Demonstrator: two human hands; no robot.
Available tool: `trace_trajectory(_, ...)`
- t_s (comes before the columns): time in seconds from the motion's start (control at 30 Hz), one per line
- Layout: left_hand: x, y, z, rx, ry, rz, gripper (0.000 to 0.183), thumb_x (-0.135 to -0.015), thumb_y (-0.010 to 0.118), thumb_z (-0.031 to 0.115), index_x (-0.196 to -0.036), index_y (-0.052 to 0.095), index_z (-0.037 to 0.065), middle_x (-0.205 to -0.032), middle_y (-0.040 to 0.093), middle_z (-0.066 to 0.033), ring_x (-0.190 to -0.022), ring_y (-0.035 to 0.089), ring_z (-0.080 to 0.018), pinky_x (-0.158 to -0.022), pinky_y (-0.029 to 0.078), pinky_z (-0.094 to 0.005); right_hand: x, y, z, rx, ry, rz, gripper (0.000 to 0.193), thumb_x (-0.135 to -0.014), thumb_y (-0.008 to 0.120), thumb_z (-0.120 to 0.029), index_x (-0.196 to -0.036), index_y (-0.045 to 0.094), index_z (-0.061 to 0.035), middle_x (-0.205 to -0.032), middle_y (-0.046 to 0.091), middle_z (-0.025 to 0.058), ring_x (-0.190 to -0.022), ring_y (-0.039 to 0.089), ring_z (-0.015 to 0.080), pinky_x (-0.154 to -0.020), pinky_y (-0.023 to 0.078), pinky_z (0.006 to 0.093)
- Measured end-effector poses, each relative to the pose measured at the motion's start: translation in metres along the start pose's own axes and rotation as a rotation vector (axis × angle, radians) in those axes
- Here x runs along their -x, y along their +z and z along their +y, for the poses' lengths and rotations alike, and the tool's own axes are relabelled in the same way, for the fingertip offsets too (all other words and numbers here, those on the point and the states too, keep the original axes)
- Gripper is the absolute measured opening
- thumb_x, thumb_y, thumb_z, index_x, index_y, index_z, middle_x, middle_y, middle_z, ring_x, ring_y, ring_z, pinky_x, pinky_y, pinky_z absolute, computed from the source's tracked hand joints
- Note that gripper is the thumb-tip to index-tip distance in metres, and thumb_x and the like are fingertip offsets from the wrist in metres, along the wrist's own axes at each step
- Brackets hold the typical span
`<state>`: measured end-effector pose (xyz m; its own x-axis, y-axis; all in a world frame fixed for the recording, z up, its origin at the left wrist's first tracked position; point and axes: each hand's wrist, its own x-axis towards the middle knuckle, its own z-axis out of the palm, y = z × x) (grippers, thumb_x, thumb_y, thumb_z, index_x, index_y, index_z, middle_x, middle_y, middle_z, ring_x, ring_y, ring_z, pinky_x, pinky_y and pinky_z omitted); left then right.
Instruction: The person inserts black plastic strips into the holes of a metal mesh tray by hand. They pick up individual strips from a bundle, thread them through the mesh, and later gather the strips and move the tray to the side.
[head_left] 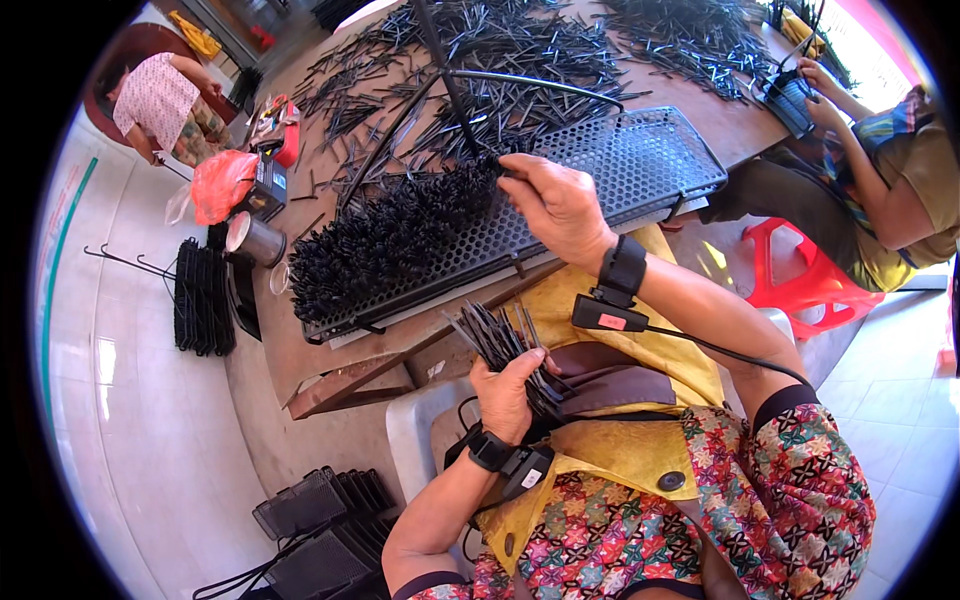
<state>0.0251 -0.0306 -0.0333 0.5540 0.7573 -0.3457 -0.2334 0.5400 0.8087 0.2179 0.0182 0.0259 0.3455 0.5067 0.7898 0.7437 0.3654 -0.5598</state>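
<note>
A bundle of thin dark strips (505, 345) is gripped in my left hand (508, 395), held low in front of the table edge. My right hand (556, 205) is above a black perforated metal rack (630, 160), its thumb and forefinger pinched beside a dense block of black tufts (400, 235). Whatever sits between those fingertips is too small to make out. The tufts cover the left part of the rack; bare holes show on its right part. A thin black frame bar (450, 100) rises from the rack.
Loose black strips (500, 60) lie piled across the table (310, 230). A metal can (255, 240) and a red plastic bag (222, 185) stand at the left. Finished-looking black racks (320, 540) rest on the floor. At right, another person (880, 170) sits by a red stool (810, 285).
</note>
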Motion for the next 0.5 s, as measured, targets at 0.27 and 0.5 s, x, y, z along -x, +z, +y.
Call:
trace_trajectory(0.27, 0.001, 0.007, 0.012, -0.034, 0.065, 0.026, 0.021, -0.075, 0.061, -0.004, -0.094, 0.053, -0.003, -0.075, 0.062, -0.0129, -0.057, 0.06, -0.0202, -0.054, 0.052, -0.0318, -0.001, 0.025, 0.021, 0.132, -0.344, -0.142, 0.033, -0.072, 0.063, 0.003, -0.103, 0.054, 0.0018, -0.065, 0.053, 0.0117, -0.059, 0.053, 0.0289, -0.053, 0.044, 0.0372)
trace_trajectory(0.5, -0.004, 0.005, 0.028, 0.031, 0.127, 0.042, 0.026, -0.075, 0.06, -0.006, -0.099, 0.05, -0.003, -0.081, 0.061, -0.0152, -0.061, 0.059, -0.0209, -0.053, 0.052, -0.0328, -0.026, 0.029, 0.008, 0.219, -0.296, -0.422, 0.028, -0.067, 0.054, 0.003, -0.096, 0.054, 0.0005, -0.07, 0.053, 0.0122, -0.07, 0.055, 0.0328, -0.062, 0.046, 0.0399)
